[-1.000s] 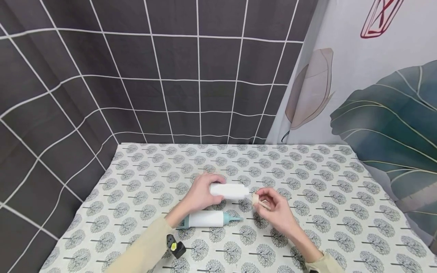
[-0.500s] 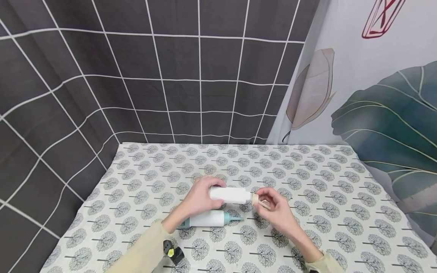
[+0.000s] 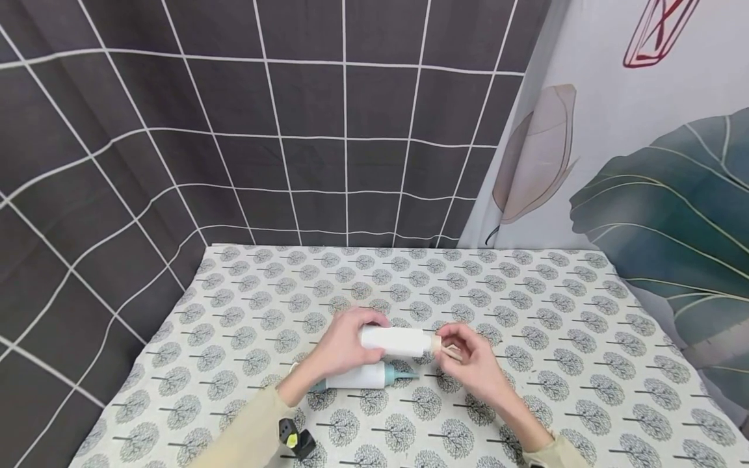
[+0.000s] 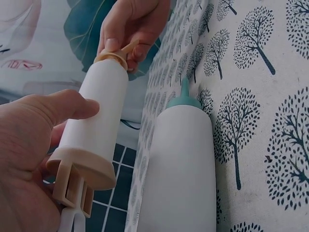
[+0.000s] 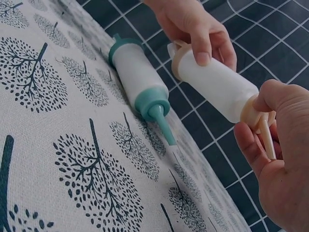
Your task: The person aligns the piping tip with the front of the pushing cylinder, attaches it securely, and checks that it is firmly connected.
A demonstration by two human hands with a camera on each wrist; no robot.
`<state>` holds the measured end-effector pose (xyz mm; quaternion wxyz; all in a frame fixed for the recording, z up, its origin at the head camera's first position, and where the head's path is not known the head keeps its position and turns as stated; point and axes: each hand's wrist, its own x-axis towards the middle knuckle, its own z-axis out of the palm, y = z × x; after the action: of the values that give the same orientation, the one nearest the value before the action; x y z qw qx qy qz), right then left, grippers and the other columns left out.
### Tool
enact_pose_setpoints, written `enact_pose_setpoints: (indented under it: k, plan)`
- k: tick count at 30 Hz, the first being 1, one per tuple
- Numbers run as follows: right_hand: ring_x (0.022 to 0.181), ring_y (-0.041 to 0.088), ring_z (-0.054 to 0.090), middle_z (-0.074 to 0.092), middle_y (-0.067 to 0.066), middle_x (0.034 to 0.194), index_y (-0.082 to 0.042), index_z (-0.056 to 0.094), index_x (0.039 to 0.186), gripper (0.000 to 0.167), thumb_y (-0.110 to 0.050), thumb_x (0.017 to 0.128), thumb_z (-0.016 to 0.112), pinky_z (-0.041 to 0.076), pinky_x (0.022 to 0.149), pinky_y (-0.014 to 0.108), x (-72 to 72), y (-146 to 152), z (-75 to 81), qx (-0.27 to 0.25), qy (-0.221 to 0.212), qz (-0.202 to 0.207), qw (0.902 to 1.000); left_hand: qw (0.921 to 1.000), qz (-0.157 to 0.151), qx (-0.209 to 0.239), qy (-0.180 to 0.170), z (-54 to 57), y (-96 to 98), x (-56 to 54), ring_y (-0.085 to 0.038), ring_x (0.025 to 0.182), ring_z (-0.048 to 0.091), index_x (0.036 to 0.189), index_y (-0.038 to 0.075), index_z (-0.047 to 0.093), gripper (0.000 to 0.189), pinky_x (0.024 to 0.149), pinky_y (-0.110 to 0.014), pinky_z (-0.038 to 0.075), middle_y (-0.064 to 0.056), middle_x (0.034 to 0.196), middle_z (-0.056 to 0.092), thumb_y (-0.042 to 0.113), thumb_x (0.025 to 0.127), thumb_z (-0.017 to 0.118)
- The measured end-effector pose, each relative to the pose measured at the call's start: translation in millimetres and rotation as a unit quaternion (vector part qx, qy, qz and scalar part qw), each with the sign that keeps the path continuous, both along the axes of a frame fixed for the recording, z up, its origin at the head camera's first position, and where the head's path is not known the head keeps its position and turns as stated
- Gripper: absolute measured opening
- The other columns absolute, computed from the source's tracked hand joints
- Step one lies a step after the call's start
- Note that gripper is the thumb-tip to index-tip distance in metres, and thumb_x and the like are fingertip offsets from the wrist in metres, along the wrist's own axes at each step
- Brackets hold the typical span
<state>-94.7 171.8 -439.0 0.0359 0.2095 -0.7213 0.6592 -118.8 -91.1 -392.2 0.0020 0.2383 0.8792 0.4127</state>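
My left hand [image 3: 346, 341] grips a white squeeze bottle [image 4: 99, 108] around its body, holding it sideways above the cloth. A beige fitting [image 4: 87, 169] covers its near end in the left wrist view. With thumb and fingers, my right hand [image 3: 473, 359] pinches a beige nozzle cap [image 5: 250, 113] at the bottle's other end. Cap and bottle neck meet, and the thin beige spout [image 5: 267, 137] points away from the bottle, toward the right palm. Lying just below in the head view is a second white bottle [image 4: 181, 166] with a green nozzle [image 4: 185, 94].
A cloth [image 3: 526, 403] with a tree print covers the table. Behind it hangs a dark curtain [image 3: 374, 162] with white grid lines. To the right is a pale curtain [image 3: 538, 195] with large leaves. The second bottle lies close beneath the left wrist.
My left hand has brought the white bottle slightly right and down, so its neck now meets the beige nozzle cap. The right hand has stayed nearly in place, still holding the cap.
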Motion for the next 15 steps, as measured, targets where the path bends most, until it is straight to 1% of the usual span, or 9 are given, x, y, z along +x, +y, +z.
enact_pose_setpoints:
  k: [4,9,12,15]
  plan:
    - [0.089,0.02,0.063,0.059,0.023,0.101,0.012,0.055,0.109,0.035,0.021,0.076,0.065,0.053,0.086,0.025,0.0,0.2,-1.5,0.005,-0.003,0.006,1.0,0.9999,-0.007,0.01,-0.002,-0.8,-0.2,1.6,-0.015,0.092,0.054,0.106,0.013,0.072,0.04,0.085,-0.049,0.042,0.004,0.101,0.068,0.005,0.069,0.086]
    - [0.087,0.024,0.063,0.06,0.021,0.098,0.011,0.056,0.109,0.034,0.018,0.078,0.066,0.053,0.085,0.025,1.4,-0.3,-1.0,0.015,-0.01,0.01,0.9998,0.9996,-0.012,0.023,0.006,-0.7,-0.7,4.3,-0.016,0.093,0.056,0.106,0.013,0.073,0.041,0.086,-0.047,0.043,0.003,0.103,0.069,0.005,0.068,0.086]
    - [0.086,0.024,0.063,0.061,0.02,0.097,0.01,0.057,0.109,0.032,0.016,0.079,0.067,0.054,0.084,0.025,1.9,-0.7,-0.2,0.023,-0.015,0.01,0.9996,0.9997,-0.011,0.023,0.005,-1.0,-1.3,5.4,-0.016,0.093,0.056,0.106,0.013,0.073,0.041,0.085,-0.047,0.043,0.003,0.104,0.069,0.006,0.068,0.086]
    - [0.086,0.022,0.064,0.062,0.019,0.098,0.009,0.057,0.109,0.032,0.014,0.08,0.067,0.054,0.083,0.026,2.2,-1.1,0.6,0.028,-0.023,0.009,0.9993,0.9997,-0.008,0.023,-0.001,-1.2,-1.8,6.5,-0.016,0.093,0.056,0.106,0.014,0.073,0.041,0.084,-0.045,0.045,0.002,0.104,0.068,0.006,0.068,0.086]
